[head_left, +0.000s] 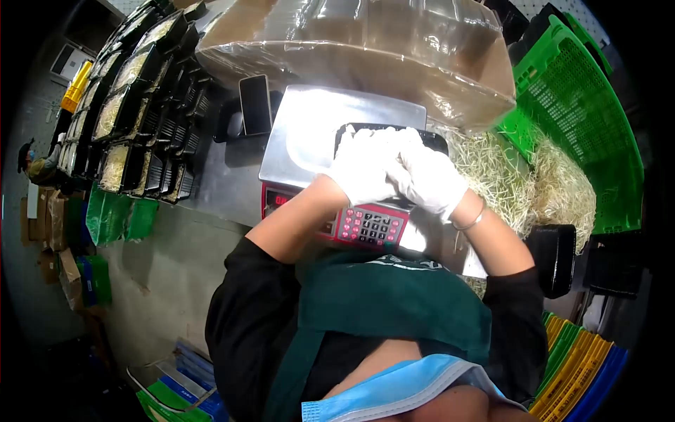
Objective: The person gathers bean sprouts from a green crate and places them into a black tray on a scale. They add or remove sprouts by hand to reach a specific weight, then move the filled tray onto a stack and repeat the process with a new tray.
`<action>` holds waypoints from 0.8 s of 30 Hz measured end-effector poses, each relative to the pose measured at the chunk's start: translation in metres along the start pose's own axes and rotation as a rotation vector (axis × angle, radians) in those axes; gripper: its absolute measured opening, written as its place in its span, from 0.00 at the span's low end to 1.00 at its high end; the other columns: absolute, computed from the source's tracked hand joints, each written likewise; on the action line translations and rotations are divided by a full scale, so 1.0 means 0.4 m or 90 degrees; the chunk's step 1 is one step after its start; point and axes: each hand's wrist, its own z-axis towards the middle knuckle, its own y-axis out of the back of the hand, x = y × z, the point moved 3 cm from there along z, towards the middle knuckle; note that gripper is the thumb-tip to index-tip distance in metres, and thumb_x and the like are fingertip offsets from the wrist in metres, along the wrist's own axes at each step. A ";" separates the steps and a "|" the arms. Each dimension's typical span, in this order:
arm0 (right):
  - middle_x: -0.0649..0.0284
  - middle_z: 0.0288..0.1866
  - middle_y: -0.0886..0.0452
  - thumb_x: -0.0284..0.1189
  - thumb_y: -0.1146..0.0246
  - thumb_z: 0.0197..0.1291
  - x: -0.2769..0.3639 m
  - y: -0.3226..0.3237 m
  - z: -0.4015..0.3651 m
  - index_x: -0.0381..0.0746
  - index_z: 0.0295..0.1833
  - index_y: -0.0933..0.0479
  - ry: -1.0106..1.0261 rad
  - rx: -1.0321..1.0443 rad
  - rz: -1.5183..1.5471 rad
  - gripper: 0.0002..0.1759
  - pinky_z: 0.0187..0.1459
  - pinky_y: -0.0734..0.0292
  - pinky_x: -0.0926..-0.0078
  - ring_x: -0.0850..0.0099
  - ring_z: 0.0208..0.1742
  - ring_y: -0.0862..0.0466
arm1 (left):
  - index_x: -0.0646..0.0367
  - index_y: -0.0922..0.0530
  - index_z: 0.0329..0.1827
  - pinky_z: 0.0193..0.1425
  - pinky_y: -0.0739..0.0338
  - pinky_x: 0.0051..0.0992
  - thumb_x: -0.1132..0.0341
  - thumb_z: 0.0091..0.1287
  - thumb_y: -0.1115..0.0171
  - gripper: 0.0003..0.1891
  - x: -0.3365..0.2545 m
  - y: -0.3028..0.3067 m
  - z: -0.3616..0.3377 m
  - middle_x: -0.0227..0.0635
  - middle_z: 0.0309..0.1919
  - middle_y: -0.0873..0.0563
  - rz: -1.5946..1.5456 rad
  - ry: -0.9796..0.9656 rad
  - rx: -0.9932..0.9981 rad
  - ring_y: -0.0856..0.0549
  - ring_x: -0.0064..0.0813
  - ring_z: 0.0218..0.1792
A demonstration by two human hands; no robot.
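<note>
My left hand, in a white glove, is over a black tray on the metal plate of a scale. Beside it and touching it is my right hand, also gloved, with a bracelet at the wrist. The fingers of both hands are curled in over the tray, and what they hold is hidden. Below the hands the scale's red keypad panel shows in part. To the right of the scale lies a heap of pale sprouts.
Stacked black trays of sprouts stand at the left. A phone leans left of the scale. Behind it is a plastic-lined box. A green crate tilts at the right, above a black container. Another person is far left.
</note>
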 end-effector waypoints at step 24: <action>0.38 0.67 0.33 0.63 0.47 0.58 -0.585 0.142 0.559 0.29 0.74 0.47 -0.451 0.269 -0.456 0.53 0.69 0.40 0.67 0.54 0.70 0.32 | 0.60 0.37 0.71 0.59 0.31 0.45 0.35 0.51 0.37 0.50 0.019 0.020 0.005 0.46 0.60 0.26 -0.121 0.034 0.020 0.26 0.53 0.57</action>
